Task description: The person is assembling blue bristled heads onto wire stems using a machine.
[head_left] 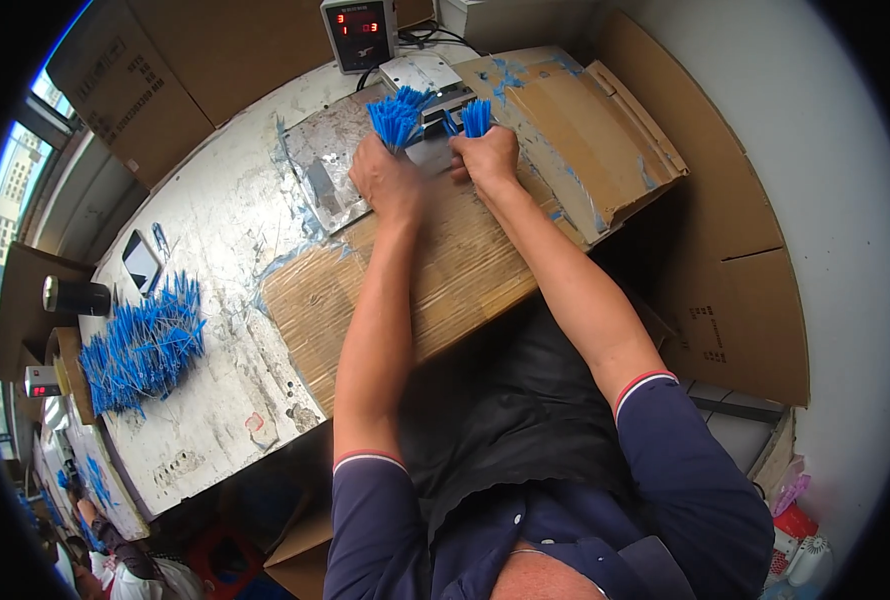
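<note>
My left hand (388, 182) is closed around a thick bundle of thin blue wire-like pieces (397, 117), whose ends fan out above the fist. A smaller bundle of the same blue pieces (477, 118) stands up from my right hand (487, 156), pinched between thumb and fingers. Between and just beyond both hands sits a small metal machine (447, 108) with a dark block. Part of my left hand's edge is blurred, and the lower ends of both bundles are hidden.
A large heap of blue pieces (147, 345) lies at the table's left, near a phone (141, 262) and a dark cup (77, 296). Beyond the machine stands a box with a red display (360, 35). Cardboard (575, 130) borders the right. Another person (135, 565) works at lower left.
</note>
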